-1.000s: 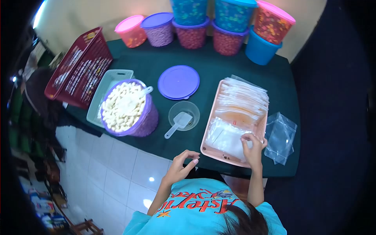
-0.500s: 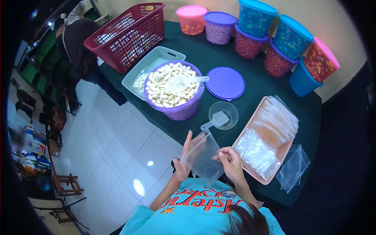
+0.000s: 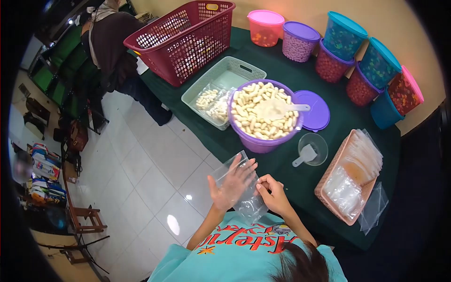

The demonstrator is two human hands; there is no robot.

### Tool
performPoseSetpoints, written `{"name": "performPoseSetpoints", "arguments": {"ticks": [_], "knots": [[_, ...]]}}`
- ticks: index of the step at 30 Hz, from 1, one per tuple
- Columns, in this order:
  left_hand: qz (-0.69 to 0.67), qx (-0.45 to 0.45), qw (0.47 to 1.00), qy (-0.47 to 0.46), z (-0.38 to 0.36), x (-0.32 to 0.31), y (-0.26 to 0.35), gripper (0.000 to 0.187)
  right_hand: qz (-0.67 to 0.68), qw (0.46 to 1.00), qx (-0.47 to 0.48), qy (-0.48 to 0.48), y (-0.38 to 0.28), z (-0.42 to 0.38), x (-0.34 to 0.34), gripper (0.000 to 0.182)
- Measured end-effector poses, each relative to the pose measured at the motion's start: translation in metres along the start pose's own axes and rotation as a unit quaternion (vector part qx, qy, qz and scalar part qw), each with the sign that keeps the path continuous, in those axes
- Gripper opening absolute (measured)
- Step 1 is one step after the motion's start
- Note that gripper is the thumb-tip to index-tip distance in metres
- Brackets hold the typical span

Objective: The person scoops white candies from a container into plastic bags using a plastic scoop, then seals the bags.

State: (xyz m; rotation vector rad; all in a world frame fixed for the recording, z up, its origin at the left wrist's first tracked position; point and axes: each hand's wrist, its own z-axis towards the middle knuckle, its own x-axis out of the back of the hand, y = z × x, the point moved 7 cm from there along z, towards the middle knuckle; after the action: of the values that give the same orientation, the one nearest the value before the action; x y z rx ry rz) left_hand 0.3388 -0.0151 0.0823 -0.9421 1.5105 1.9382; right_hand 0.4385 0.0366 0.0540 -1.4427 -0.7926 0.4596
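A clear plastic bag [image 3: 251,207] is in front of me, above the table's near edge. My right hand [image 3: 273,193] pinches its right edge between thumb and fingers. Behind the film, my left hand [image 3: 230,187] is open with fingers spread, and the bag overlaps its palm. Beyond the hands stands a purple tub [image 3: 263,145] full of pale, elongated puffed snacks [image 3: 253,98], with a whitish scoop [image 3: 277,109] lying on top. A small clear bowl [image 3: 321,144] to the right holds a white scoop [image 3: 306,155].
At right, a pink basket [image 3: 324,193] holds stacked clear bags [image 3: 345,185]; loose bags [image 3: 374,207] lie beside it. A purple lid [image 3: 315,110] rests behind the tub. Left are a pale green basket [image 3: 188,96] with filled bags and a maroon basket [image 3: 202,51]. Lidded tubs [image 3: 300,40] line the wall. A person [image 3: 117,47] stands far left.
The view has swung left, so the table things sit farther right. My left hand has moved farther behind the bag, its fingers now spread beneath the film. My right hand keeps its pinch.
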Motion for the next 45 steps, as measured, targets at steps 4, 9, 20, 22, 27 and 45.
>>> {"name": "performPoseSetpoints", "arguments": {"ticks": [4, 9, 20, 22, 27, 45], "knots": [[0.053, -0.019, 0.998, -0.012, -0.006, 0.034, 0.038, 0.104, -0.140, 0.984, 0.105, 0.031, -0.037, 0.025, -0.033, 0.013], [0.160, -0.057, 0.985, 0.006, -0.013, 0.076, 0.083, 0.100, -0.160, 0.950, 0.254, 0.085, -0.108, 0.052, -0.065, 0.028], [0.215, 0.097, 0.970, -0.056, -0.007, 0.089, 0.100, 0.116, -0.279, 0.888, 0.364, 0.013, -0.152, 0.090, -0.112, 0.044], [0.205, 0.100, 0.972, -0.052, 0.001, 0.093, 0.099, 0.115, -0.266, 0.892, 0.365, 0.020, -0.146, 0.099, -0.107, 0.043], [0.188, 0.093, 0.977, -0.030, 0.032, 0.089, 0.104, 0.110, -0.239, 0.884, 0.398, 0.051, -0.143, 0.124, -0.087, 0.039], [0.454, 0.065, 0.863, -0.213, 0.131, 0.064, 0.138, 0.101, -0.328, 0.852, 0.405, -0.058, -0.168, 0.154, -0.049, 0.020]]}}
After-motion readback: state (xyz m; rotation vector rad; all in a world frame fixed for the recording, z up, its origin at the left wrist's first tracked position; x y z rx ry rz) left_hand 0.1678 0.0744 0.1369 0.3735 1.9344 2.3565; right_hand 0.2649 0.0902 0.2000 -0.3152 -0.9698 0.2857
